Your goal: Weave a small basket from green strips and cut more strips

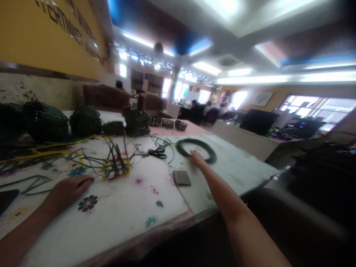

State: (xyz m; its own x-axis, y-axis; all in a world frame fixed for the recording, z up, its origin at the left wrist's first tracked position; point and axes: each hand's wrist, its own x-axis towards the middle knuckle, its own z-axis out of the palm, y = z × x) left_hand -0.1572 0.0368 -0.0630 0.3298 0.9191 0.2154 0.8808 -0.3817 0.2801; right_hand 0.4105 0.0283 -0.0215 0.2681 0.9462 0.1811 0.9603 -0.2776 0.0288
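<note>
On the table's right half lies a coil of dark green strapping (213,155). My right hand (197,158) reaches out to its near rim, the fingers closed on it. My left hand (71,189) rests on the flowered tablecloth (116,211) with its fingers curled in and nothing visible in them. Just beyond it stands a partly woven piece of green and yellow strips (115,163), loose ends sticking up. Black-handled scissors (158,153) lie between that piece and the coil. A flat grey square block (181,178) sits near my right forearm.
Dark green woven baskets (85,121) line the back left, with small open baskets (167,123) beside them. Long yellow strips (36,152) cross the left side. A dark flat object (7,200) lies at the left edge. Chairs, desks and people are farther back.
</note>
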